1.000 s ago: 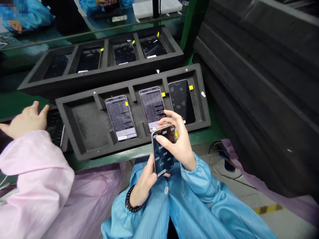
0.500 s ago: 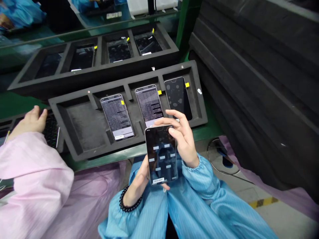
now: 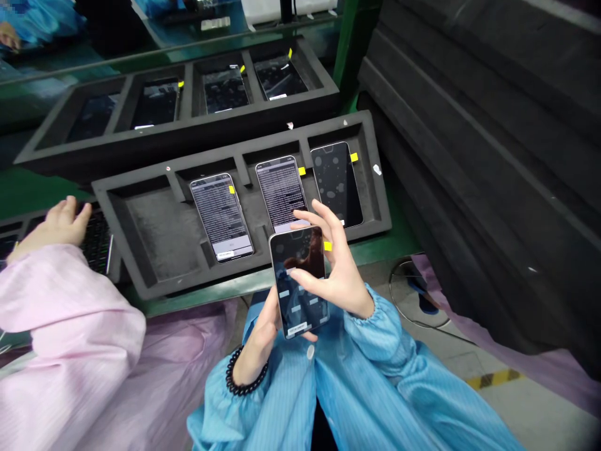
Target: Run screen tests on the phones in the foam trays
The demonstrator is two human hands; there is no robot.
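Note:
My left hand (image 3: pixel 263 335) grips a dark smartphone (image 3: pixel 299 282) from below and behind, screen up, over my lap. A yellow tab sticks out at its right edge. My right hand (image 3: pixel 335 266) clasps the phone's right side, with the thumb pressed on the screen and the fingers curled over its top. Just beyond it lies a black foam tray (image 3: pixel 154 232) with three phones in its slots: two with lit text screens (image 3: pixel 220 216) (image 3: pixel 280 191) and one dark (image 3: pixel 335 181). The tray's left slot is bare.
A second foam tray (image 3: pixel 188 134) with several dark phones lies farther back on the green bench. A co-worker's hand (image 3: pixel 59 222) in a pink sleeve rests on a keyboard at left. Stacked black foam (image 3: pixel 493 156) fills the right side. A cable loop (image 3: pixel 416 294) lies on the floor.
My right thumb has moved down from the phone's upper right corner onto the middle of the screen. The phone has tilted slightly and shifted up a little.

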